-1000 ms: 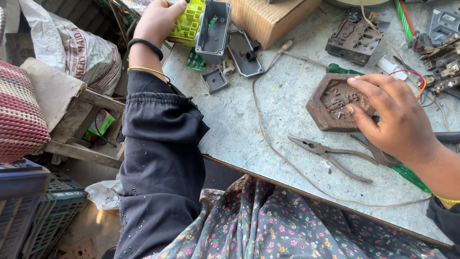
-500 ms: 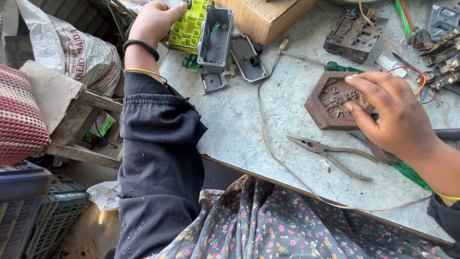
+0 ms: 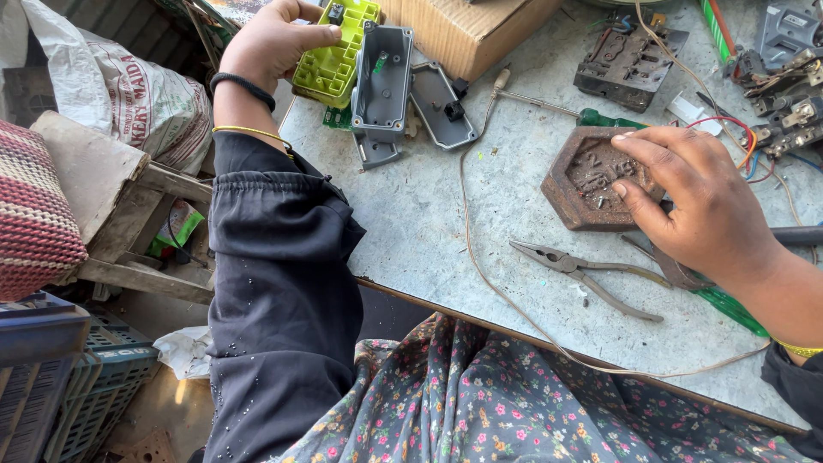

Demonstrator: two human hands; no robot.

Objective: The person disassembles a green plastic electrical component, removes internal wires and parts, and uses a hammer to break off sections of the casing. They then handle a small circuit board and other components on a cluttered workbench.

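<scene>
Left hand (image 3: 273, 43) grips green housing (image 3: 336, 51), fingers curled.

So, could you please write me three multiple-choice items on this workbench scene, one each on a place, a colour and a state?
1. Where do the pliers lie?
A. on the table, just toward the person from the rusty hexagonal block
B. inside the cardboard box
C. on the striped cushion

2. What colour is the plastic part held by the left hand?
A. red
B. yellow-green
C. black

3. How is the right hand placed?
A. gripping the pliers
B. raised clear of the table
C. resting with its fingers on the rusty hexagonal block

Answers: 1 A, the pliers lie on the table beside the block's near edge. 2 B, the plastic part is bright yellow-green. 3 C, the fingertips lie on the block's top.
</scene>
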